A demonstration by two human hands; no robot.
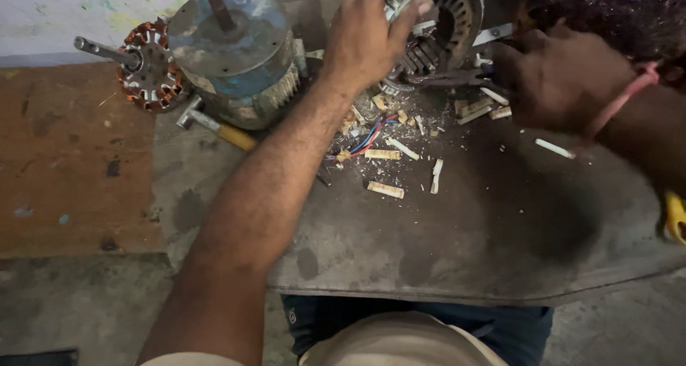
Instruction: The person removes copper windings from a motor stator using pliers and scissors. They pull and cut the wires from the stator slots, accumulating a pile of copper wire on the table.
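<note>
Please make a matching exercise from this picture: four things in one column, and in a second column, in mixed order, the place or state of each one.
Things:
1. stator
2. hammer
3. wound core
4. coloured wires

Places or states:
A. far left, on a shaft
B. gripped by the left hand
C. lying among pale wedges
D. beside the round motor, yellow handle

Pairs: 1-B, 2-D, 3-A, 4-C

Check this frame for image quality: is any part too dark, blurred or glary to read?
Head view: the right hand is underexposed and soft, so its grip on the dark tool is hard to read; the left hand on the stator is lit and fairly sharp; a broad shadow darkens the metal plate at right; no strong glare.
</note>
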